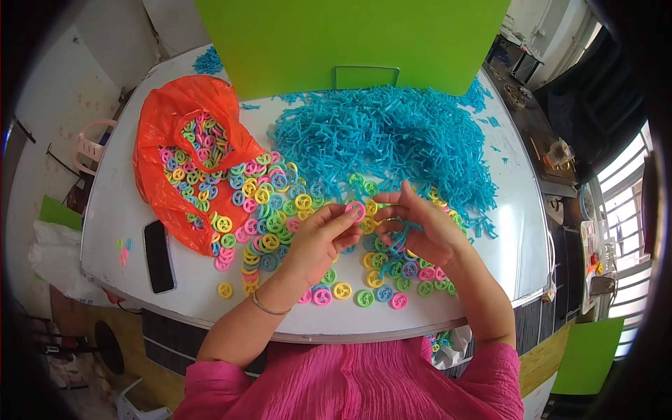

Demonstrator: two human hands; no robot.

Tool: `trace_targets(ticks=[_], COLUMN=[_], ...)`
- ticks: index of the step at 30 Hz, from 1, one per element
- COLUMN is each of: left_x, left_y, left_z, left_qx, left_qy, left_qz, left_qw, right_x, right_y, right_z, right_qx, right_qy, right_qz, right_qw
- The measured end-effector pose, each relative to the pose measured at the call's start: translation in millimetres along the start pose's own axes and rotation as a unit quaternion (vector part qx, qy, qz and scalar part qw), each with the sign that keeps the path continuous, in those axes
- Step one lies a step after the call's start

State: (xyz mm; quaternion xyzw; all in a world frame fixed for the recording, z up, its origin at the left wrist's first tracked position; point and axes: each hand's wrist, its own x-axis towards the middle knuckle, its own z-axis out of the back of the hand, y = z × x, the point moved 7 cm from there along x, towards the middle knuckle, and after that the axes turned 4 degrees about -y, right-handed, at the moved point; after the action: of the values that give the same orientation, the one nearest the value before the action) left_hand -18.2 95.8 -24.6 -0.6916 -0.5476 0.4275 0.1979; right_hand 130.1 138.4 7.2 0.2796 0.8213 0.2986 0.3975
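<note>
Between the thumb and forefinger of my left hand is a small pink plastic wheel, held upright above the table. My right hand is just to the right of it, thumb raised and palm turned inward. A few thin blue plastic pieces show in its curled lower fingers; how many they are I cannot tell. Under and around both hands lie many loose spoked wheels in yellow, green, blue and pink. Beyond them rises a big heap of blue plastic pieces.
An open red plastic bag spills more wheels at the left. A dark phone lies near the table's left front. Upright behind the heap stands a large green panel with a metal handle. The white table has a rounded front edge.
</note>
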Motion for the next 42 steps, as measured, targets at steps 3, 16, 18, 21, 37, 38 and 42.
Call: trace_targets(ticks=[3, 16, 18, 21, 37, 38, 42], left_x=[-8, -22, -19, -15, -13, -15, -21], left_y=[-4, 15, 7, -1, 2, 2, 6], left_z=[-18, -42, -37, -27, -18, -20, -23], left_qx=[0.053, 0.077, 0.006, -0.097, -0.051, -0.051, -0.024], left_qy=[0.050, 0.167, 0.141, 0.115, 0.059, 0.059, 0.060], left_qz=[-0.021, -0.053, -0.039, -0.021, 0.007, 0.007, 0.054], left_qw=[0.997, 0.981, 0.989, 0.988, 0.997, 0.997, 0.996], right_x=[9, -17, -14, -21, -26, -26, -31], right_y=[-4, 13, 5, 6, 18, 16, 18], right_z=[12, -26, -23, -29, -18, -17, -24], right_qx=[0.013, -0.303, -0.195, -0.163, -0.346, -0.346, -0.351], right_qy=[-0.038, -0.097, -0.046, 0.002, 0.031, 0.030, 0.019], right_qz=[0.027, 0.335, 0.244, 0.229, 0.283, 0.283, 0.327], right_qw=[0.999, 0.887, 0.949, 0.960, 0.894, 0.894, 0.877])
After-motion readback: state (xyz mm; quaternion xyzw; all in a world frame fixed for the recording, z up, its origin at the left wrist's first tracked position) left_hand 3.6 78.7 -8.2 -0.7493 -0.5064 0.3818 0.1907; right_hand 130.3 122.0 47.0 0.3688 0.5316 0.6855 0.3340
